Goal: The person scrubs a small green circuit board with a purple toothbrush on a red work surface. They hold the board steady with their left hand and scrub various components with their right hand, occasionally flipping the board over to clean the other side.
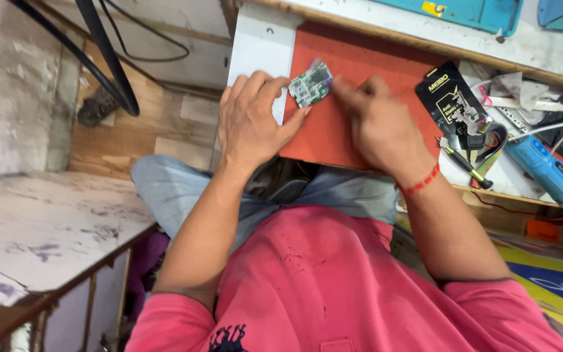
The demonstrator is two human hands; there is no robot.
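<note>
1. A small green circuit board (310,84) lies at the left edge of a red mat (360,72) on the tabletop (262,45), upper middle of the frame.
2. The left hand (252,120) rests just left of the board, its grip narrow, fingertips touching the board's edge.
3. The right hand (379,124) (slightly blurred) lies on the mat; its fingers reach the board, and I cannot tell its grip.
4. A black packet (447,91), a screwdriver (465,164) and a blue device (545,168) sit at the right.

The circuit board (310,84) was green with silvery patches, possibly solder, blurred. The mat (360,98) under it was orange-red, the table (262,45) white. A black packet (447,98) carried yellow print; the tool (545,171) at the right edge was blue.
</note>
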